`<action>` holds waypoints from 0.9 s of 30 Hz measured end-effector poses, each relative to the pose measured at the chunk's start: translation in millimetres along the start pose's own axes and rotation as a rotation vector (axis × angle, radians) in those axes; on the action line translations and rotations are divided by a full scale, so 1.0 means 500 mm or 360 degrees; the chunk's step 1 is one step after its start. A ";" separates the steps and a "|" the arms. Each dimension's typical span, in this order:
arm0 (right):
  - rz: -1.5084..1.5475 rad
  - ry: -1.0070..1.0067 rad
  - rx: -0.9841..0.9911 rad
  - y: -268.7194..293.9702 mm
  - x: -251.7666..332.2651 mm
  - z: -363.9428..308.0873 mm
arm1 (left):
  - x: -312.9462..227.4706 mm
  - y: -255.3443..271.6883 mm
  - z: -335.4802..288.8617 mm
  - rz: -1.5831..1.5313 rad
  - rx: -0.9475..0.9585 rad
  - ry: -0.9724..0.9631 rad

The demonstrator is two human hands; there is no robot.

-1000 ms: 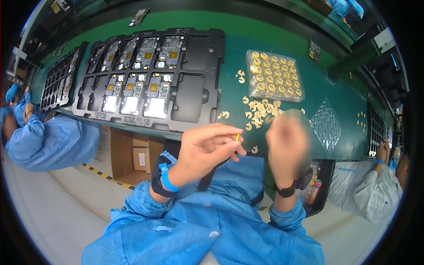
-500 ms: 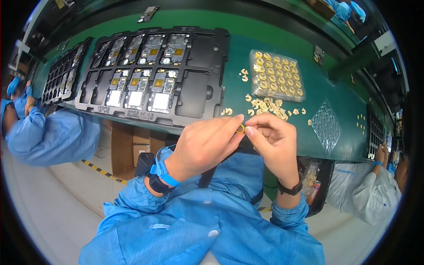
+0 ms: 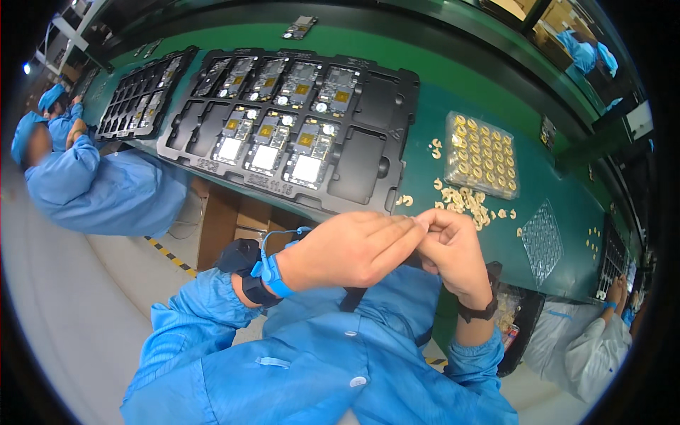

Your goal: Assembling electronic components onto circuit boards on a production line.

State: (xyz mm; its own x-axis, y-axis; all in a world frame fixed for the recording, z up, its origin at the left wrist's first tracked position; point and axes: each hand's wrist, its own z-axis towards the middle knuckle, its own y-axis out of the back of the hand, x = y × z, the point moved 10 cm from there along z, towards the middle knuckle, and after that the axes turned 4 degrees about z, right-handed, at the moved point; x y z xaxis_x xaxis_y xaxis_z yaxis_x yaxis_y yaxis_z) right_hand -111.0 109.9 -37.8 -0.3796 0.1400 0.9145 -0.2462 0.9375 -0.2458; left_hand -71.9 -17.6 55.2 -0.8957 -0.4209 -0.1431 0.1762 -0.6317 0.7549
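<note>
My left hand (image 3: 354, 248) and my right hand (image 3: 457, 255) meet over the near edge of the green bench. The left hand's fingers are stretched but pressed together, their tips against the curled thumb and fingers of the right. Whatever sits between the fingertips is hidden. Just beyond lies a pile of loose cream C-shaped pieces (image 3: 464, 202). Behind it a clear plastic tray (image 3: 449, 170) carries rows of round yellow parts (image 3: 483, 152). To the left, a large black tray (image 3: 358, 166) holds two rows of circuit boards (image 3: 304, 159), with vacant pockets at its right end.
A flat clear blister sheet (image 3: 543, 244) lies to the right. Another black tray (image 3: 134, 113) stands far left. A single circuit board (image 3: 300, 27) lies at the back. Under the bench are a black bin (image 3: 528, 322) and cardboard boxes (image 3: 219, 219). People in blue (image 3: 99, 191) and white (image 3: 581, 340) work alongside.
The view has shifted, so the bench sits lower and farther right. The small yellow-rimmed round part seen between my fingertips is now hidden as the left fingers have closed over against the right hand.
</note>
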 end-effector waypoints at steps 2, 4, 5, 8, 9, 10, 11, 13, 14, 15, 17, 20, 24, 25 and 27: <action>0.0081 -0.0074 0.0044 -0.004 -0.020 0.004 | 0.003 0.003 -0.007 -0.0008 0.0015 -0.0038; 0.0282 -0.0142 0.0137 -0.016 -0.035 0.009 | 0.010 0.003 -0.014 -0.0013 0.0029 -0.0078; 0.0282 -0.0136 0.0146 -0.016 -0.039 0.010 | 0.018 0.003 -0.017 -0.0102 0.0051 -0.0054; 0.0402 -0.0126 0.0204 -0.012 -0.040 0.019 | 0.099 0.019 -0.009 -0.0144 0.0066 0.0192; 0.0199 0.0024 -0.0003 0.024 -0.025 0.024 | 0.161 0.024 -0.006 -0.0123 0.0060 0.0413; -0.0002 0.0170 -0.0208 0.055 -0.009 0.023 | 0.247 0.044 -0.011 -0.0148 -0.0078 0.0739; 0.0006 0.0178 -0.0197 0.056 -0.011 0.024 | 0.328 0.071 -0.022 -0.0152 -0.0224 0.1070; -0.0084 0.0551 -0.0546 0.102 0.023 0.017 | 0.440 0.080 -0.055 0.0311 -0.0299 0.1258; -0.0062 0.0508 -0.0611 0.116 0.013 0.016 | 0.473 0.065 -0.054 0.0325 -0.0304 0.1256; -0.0058 0.0514 -0.0604 0.116 0.005 0.018 | 0.508 0.041 -0.055 0.0557 -0.0143 0.1350; 0.0036 0.0600 -0.0645 0.122 -0.009 0.017 | 0.538 0.008 -0.045 0.0772 0.0027 0.1430; 0.0072 0.0603 -0.0681 0.132 -0.031 0.022 | 0.540 -0.040 -0.015 0.0980 0.0255 0.1315; 0.0070 0.0681 -0.0670 0.134 -0.034 0.019 | 0.569 -0.046 -0.013 0.0844 0.0410 0.1547; 0.0044 0.0702 -0.0643 0.129 -0.030 0.020 | 0.585 -0.036 -0.022 0.0785 0.0392 0.1677; 0.0044 0.0725 -0.0635 0.129 -0.029 0.021 | 0.636 -0.025 -0.044 0.0670 0.0339 0.1860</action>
State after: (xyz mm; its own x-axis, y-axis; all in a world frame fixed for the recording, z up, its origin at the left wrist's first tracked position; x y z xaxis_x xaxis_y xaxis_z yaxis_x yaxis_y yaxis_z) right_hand -130.6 164.8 -70.1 0.0608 0.2056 0.9767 0.1450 0.9664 -0.2125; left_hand -349.9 -157.7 -14.0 0.1284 -0.9558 -0.2643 0.1931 -0.2373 0.9520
